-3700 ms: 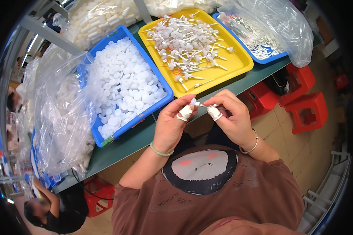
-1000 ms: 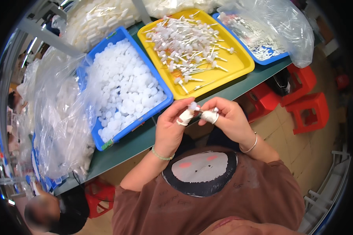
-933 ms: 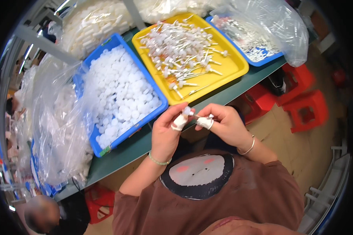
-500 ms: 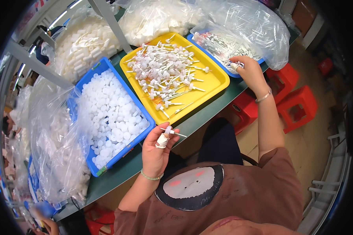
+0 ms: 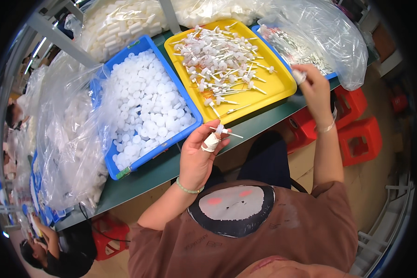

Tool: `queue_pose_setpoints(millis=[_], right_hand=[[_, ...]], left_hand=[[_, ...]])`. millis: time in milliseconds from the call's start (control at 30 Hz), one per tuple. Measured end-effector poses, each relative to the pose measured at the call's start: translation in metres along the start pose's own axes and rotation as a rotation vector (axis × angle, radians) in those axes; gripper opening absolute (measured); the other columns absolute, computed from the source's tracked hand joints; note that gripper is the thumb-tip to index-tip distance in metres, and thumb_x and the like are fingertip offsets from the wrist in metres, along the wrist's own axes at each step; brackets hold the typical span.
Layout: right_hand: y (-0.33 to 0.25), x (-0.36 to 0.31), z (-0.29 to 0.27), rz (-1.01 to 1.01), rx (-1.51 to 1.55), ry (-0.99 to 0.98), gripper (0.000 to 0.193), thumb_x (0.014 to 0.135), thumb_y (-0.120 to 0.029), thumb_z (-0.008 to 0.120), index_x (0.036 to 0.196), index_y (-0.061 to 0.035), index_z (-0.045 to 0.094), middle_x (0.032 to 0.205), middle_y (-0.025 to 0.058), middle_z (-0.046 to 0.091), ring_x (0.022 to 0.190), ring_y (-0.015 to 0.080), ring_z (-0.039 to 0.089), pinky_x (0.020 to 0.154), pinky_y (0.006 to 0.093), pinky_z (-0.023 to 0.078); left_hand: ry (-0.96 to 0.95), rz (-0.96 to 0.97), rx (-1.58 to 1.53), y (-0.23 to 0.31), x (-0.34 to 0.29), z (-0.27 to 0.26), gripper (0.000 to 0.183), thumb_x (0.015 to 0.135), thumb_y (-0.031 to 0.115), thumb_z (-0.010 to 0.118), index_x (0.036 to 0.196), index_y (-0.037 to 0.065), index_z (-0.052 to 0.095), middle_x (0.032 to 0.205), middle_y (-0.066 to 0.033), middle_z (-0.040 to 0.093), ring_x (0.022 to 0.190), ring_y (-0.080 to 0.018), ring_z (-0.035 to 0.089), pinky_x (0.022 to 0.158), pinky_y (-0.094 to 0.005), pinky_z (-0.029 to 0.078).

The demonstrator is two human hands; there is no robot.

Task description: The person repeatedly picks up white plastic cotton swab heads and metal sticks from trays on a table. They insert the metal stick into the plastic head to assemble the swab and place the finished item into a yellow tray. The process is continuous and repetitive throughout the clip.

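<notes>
Pump stem (image 5: 223,131), white, thin tube, pinched

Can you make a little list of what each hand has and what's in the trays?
Left hand: holds a small white pump piece with a thin tube
Right hand: reaching at the far blue tray under a clear bag, a small white piece at its fingertips
Yellow tray: white pump pieces with thin tubes
Near blue tray: round white caps
Table: green
</notes>
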State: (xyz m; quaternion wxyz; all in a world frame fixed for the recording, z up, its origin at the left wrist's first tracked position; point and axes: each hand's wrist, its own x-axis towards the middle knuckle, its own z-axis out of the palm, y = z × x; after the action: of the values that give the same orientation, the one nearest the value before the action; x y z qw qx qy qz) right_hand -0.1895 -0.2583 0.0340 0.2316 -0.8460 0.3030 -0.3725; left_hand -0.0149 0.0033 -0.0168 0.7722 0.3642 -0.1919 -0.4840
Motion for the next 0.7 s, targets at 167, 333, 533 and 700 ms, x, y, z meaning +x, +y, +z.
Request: queue_pose_setpoints(millis=[167, 333, 533, 700], right_hand=[[-0.08, -0.078, 0.043, -0.106, 0.43, -0.298, 0.017, 0.08, -0.002, 0.066, 0.097, -0.0026, 0.069, 0.089, 0.0073, 0.064, 0.077, 0.0154, 0.06, 0.065, 0.0254, 0.047], [-0.094, -0.091, 0.057, 0.006, 0.54, -0.278, 0.02, 0.078, -0.001, 0.067, 0.097, -0.0023, 0.069, 0.086, 0.007, 0.065, 0.072, 0.0123, 0.06, 0.057, 0.0231, 0.046], [-0.092, -0.091, 0.063, -0.366, 0.193, -0.079, 0.028, 0.075, 0.001, 0.067, 0.102, -0.0022, 0.066, 0.085, 0.0099, 0.064, 0.072, 0.0212, 0.062, 0.061, 0.0279, 0.05], [-0.098, -0.089, 0.071, -0.482, 0.139, 0.001, 0.031, 0.074, 0.004, 0.067, 0.105, -0.0022, 0.064, 0.086, 0.0116, 0.064, 0.074, 0.0252, 0.064, 0.063, 0.0301, 0.052]], left_hand=[[0.023, 0.027, 0.007, -0.002, 0.0, 0.003, 0.034, 0.091, 0.009, 0.06, 0.124, 0.001, 0.052, 0.109, -0.0097, 0.061, 0.106, -0.0211, 0.061, 0.089, -0.0302, 0.053], [0.004, 0.054, 0.023, -0.003, 0.0, 0.001, 0.038, 0.092, 0.012, 0.06, 0.126, -0.001, 0.05, 0.115, -0.0107, 0.06, 0.108, -0.0198, 0.059, 0.093, -0.0304, 0.05], [0.003, 0.098, 0.054, -0.006, 0.0, 0.002, 0.038, 0.092, 0.007, 0.06, 0.127, -0.002, 0.051, 0.116, -0.0103, 0.06, 0.106, -0.0177, 0.06, 0.093, -0.0299, 0.05], [0.004, 0.136, 0.142, -0.01, -0.001, 0.005, 0.035, 0.091, 0.003, 0.058, 0.125, -0.003, 0.053, 0.116, -0.0093, 0.06, 0.102, -0.0143, 0.06, 0.093, -0.0281, 0.048]])
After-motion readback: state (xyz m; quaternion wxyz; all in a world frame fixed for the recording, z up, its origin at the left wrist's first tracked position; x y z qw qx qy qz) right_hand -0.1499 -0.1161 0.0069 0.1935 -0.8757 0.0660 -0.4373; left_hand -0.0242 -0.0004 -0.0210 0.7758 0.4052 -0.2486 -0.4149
